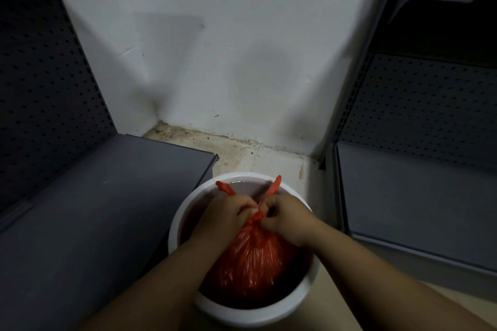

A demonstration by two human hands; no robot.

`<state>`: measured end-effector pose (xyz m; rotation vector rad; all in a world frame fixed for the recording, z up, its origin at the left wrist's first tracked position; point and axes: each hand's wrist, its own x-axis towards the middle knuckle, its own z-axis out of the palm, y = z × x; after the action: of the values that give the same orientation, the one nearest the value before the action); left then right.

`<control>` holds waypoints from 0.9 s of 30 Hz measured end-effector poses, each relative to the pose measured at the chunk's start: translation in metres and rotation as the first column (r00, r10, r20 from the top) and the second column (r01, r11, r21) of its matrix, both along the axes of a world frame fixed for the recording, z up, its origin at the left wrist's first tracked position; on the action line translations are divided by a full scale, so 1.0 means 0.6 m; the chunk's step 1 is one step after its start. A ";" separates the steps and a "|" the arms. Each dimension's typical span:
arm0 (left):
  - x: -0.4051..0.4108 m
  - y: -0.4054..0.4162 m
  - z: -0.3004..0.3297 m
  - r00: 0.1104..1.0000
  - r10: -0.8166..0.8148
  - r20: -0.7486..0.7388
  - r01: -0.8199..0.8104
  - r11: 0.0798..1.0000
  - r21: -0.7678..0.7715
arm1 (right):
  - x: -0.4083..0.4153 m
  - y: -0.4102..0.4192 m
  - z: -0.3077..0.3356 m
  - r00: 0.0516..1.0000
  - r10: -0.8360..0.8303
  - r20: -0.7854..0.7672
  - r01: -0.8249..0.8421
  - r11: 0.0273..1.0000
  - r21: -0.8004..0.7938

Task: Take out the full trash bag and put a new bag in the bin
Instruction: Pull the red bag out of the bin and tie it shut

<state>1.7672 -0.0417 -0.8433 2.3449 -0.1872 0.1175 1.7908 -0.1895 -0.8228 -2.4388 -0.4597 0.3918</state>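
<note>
Knotting is the step in hand, by the look of it: your left hand and right hand are close together over the white bin, each pinched shut on a twisted ear of the red trash bag, with a knot between them. The bag sits inside the bin, bulging. Next you'd likely cinch the knot tight, then lift straight up by it. Both forearms reach in from below, wrists bent down, knuckles facing each other.
</note>
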 end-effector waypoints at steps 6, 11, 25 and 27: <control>-0.021 0.001 0.022 0.967 -0.255 0.029 0.242 0.944 0.225 | 0.007 -0.008 0.004 0.999 -0.030 -0.009 0.031 0.999 0.034; -0.010 0.010 0.010 0.964 -0.258 -0.063 0.265 0.916 0.303 | 0.008 -0.014 0.002 1.000 0.003 -0.030 -0.001 0.998 0.065; -0.008 -0.001 0.028 0.924 -0.088 -0.372 0.061 0.995 -0.081 | -0.028 -0.007 0.015 0.903 0.272 0.333 -0.209 0.954 -0.215; -0.005 0.003 0.027 0.929 -0.085 -0.361 0.074 0.996 -0.044 | -0.031 -0.002 0.015 0.896 0.252 0.366 -0.183 0.960 -0.213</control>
<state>1.7640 -0.0400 -0.8270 2.2784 -0.0961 -0.3500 1.7723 -0.1905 -0.8138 -2.6497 -0.9125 0.0289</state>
